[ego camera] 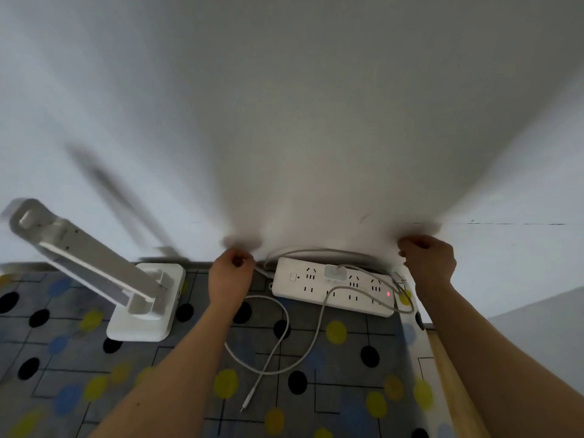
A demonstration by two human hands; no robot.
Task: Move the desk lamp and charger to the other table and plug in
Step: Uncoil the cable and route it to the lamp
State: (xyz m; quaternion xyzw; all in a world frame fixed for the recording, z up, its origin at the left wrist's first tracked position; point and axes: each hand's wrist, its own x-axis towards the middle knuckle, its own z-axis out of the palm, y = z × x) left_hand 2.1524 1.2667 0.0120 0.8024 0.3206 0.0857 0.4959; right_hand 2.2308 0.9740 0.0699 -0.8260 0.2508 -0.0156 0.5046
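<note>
Left of the power strip [331, 290] stands the desk lamp [142, 298], probably bottom-heavy, best lifted by its base; the light charger [335, 272] sits plugged into it, while the left hand [232, 275] and right hand [426, 259] curl at its ends, grip unclear.

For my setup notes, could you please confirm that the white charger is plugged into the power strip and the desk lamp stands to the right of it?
Not quite: the head view shows the desk lamp standing to the left of the power strip, not the right. The white charger is indeed plugged into the strip.
</note>
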